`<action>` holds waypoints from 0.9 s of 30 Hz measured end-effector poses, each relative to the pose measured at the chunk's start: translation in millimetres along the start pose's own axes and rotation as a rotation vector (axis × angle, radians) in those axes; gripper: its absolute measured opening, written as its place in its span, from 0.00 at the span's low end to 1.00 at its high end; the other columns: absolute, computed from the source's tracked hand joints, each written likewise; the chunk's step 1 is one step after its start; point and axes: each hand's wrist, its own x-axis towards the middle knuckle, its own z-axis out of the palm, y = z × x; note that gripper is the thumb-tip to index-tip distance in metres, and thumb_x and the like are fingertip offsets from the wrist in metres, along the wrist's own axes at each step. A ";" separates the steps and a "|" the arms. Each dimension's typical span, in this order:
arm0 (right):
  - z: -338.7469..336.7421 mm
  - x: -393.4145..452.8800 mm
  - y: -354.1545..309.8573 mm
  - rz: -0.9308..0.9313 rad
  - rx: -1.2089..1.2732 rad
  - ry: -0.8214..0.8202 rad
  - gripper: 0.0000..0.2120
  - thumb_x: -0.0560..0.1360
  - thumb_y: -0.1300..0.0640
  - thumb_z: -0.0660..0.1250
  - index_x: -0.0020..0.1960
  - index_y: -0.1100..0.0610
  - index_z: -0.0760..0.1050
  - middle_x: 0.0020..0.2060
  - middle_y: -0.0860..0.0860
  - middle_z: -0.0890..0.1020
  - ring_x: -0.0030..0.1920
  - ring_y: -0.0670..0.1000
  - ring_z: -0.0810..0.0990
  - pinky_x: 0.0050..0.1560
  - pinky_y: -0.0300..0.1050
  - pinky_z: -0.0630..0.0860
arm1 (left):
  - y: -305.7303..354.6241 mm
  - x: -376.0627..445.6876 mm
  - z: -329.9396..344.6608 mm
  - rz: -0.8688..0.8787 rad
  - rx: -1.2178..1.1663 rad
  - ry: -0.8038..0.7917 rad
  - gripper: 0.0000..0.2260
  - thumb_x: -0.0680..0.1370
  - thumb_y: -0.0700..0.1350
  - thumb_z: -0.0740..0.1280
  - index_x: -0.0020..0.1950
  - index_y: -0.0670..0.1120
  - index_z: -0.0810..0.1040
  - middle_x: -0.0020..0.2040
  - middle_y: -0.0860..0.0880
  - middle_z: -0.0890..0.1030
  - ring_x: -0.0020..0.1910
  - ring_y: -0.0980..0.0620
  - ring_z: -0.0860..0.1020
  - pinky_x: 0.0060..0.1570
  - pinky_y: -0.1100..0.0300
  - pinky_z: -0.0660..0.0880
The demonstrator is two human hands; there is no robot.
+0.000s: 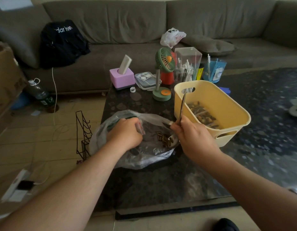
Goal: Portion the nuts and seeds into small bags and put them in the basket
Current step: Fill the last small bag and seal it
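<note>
Sofa (144, 30): grey, running along the far side behind the table, with a black garment (62, 42) heaped on its left seat and a white carrier bag (172, 36) further right.
Table (161, 184): dark, speckled top; everything in play sits on it, left edge facing the tiled floor.
Basket (227, 104): yellow plastic, right of the table's middle, tilted a touch, and there are filled small bags of seeds (201, 112) lying in its bottom.
Big plastic bag (144, 155): clear and crumpled, near the table's left edge, just beside the basket, mouth pulled open.
Loose seeds (164, 139): a dark striped little heap inside the big bag, towards its right side.
Left hand (126, 133): down in the big bag's mouth, fingers curled around a small clear bag (141, 129) with a pinkish edge; what else it grips I cannot tell.
Right hand (192, 135): over the gap between bag and basket, fingers closed round a thin metal handle (182, 104) that sticks up past the basket's rim; its working end is hidden.
Green desk fan (163, 70): standing towards the far edge, behind the basket.
Pink box (122, 78): left of the fan, far edge, a white block poking out of it.
Clear pen holder (187, 64): right of the fan, stuffed with pens.
Blue cup (213, 70): furthest right along that far edge.
</note>
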 end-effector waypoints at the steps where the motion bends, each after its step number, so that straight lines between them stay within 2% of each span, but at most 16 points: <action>1: 0.5 -1.0 0.9 -0.006 0.001 0.004 0.13 0.85 0.43 0.58 0.51 0.52 0.72 0.39 0.45 0.78 0.39 0.45 0.77 0.38 0.44 0.74 | 0.3 0.4 -0.5 0.005 0.009 -0.003 0.06 0.79 0.44 0.68 0.48 0.56 0.77 0.52 0.50 0.76 0.48 0.48 0.77 0.51 0.49 0.80; 5: 1.4 -1.6 3.4 -0.003 0.023 -0.008 0.12 0.86 0.45 0.58 0.53 0.52 0.73 0.43 0.47 0.80 0.41 0.48 0.77 0.42 0.48 0.73 | 5.7 4.4 2.5 0.037 -0.005 0.045 0.03 0.79 0.49 0.66 0.47 0.55 0.75 0.59 0.48 0.72 0.55 0.44 0.75 0.54 0.49 0.75; 9: 2.3 -0.7 3.0 0.007 0.034 -0.003 0.12 0.86 0.45 0.57 0.54 0.52 0.73 0.43 0.47 0.80 0.42 0.47 0.78 0.43 0.49 0.76 | 10.0 10.0 19.8 0.107 -0.138 0.025 0.03 0.79 0.49 0.70 0.48 0.55 0.77 0.70 0.50 0.73 0.68 0.46 0.73 0.65 0.51 0.72; 10: 2.8 -0.4 2.5 0.011 0.038 -0.001 0.12 0.86 0.45 0.57 0.54 0.52 0.73 0.43 0.47 0.80 0.42 0.47 0.78 0.42 0.49 0.77 | 10.6 11.7 24.5 0.120 -0.167 0.021 0.03 0.79 0.50 0.71 0.48 0.53 0.78 0.68 0.51 0.76 0.65 0.48 0.75 0.63 0.52 0.73; 12: 4.9 0.2 2.5 0.020 0.059 0.011 0.12 0.85 0.45 0.58 0.54 0.52 0.73 0.43 0.47 0.81 0.42 0.47 0.79 0.43 0.50 0.78 | 11.3 16.8 32.8 0.126 -0.200 0.010 0.07 0.78 0.55 0.72 0.46 0.54 0.79 0.55 0.54 0.81 0.53 0.53 0.78 0.52 0.54 0.76; 14: 6.4 -0.2 2.9 0.044 0.108 0.013 0.11 0.85 0.45 0.58 0.54 0.52 0.73 0.42 0.46 0.81 0.42 0.46 0.79 0.43 0.50 0.78 | 12.6 21.1 35.7 0.102 -0.193 0.001 0.09 0.78 0.58 0.72 0.45 0.55 0.79 0.45 0.55 0.81 0.45 0.55 0.78 0.47 0.53 0.76; 17: 7.2 -2.2 3.3 0.084 0.163 0.008 0.11 0.86 0.46 0.58 0.53 0.52 0.73 0.41 0.45 0.80 0.41 0.44 0.78 0.42 0.48 0.77 | 13.6 23.8 34.9 0.048 -0.232 0.035 0.09 0.81 0.54 0.68 0.44 0.53 0.78 0.42 0.53 0.81 0.42 0.54 0.78 0.44 0.54 0.74; 22: 11.7 -2.3 4.1 0.075 0.189 0.029 0.11 0.86 0.46 0.58 0.53 0.52 0.72 0.41 0.45 0.79 0.42 0.44 0.77 0.43 0.48 0.76 | 18.6 19.0 32.0 0.021 -0.545 0.057 0.13 0.74 0.42 0.73 0.34 0.49 0.72 0.31 0.54 0.75 0.34 0.53 0.74 0.35 0.56 0.66; 25: 16.1 -1.5 5.1 0.083 0.208 0.050 0.12 0.86 0.46 0.57 0.52 0.53 0.72 0.41 0.45 0.78 0.42 0.42 0.76 0.40 0.43 0.73 | 23.4 16.7 28.3 0.002 -0.731 -0.012 0.12 0.71 0.40 0.76 0.34 0.49 0.75 0.30 0.54 0.78 0.34 0.53 0.78 0.37 0.57 0.73; 27: 18.8 -2.3 5.4 0.102 0.239 0.064 0.12 0.86 0.46 0.57 0.52 0.52 0.72 0.41 0.44 0.78 0.43 0.40 0.76 0.40 0.34 0.70 | 24.8 14.9 27.0 0.013 -0.815 -0.035 0.10 0.69 0.37 0.78 0.34 0.46 0.78 0.32 0.50 0.79 0.35 0.52 0.78 0.39 0.55 0.76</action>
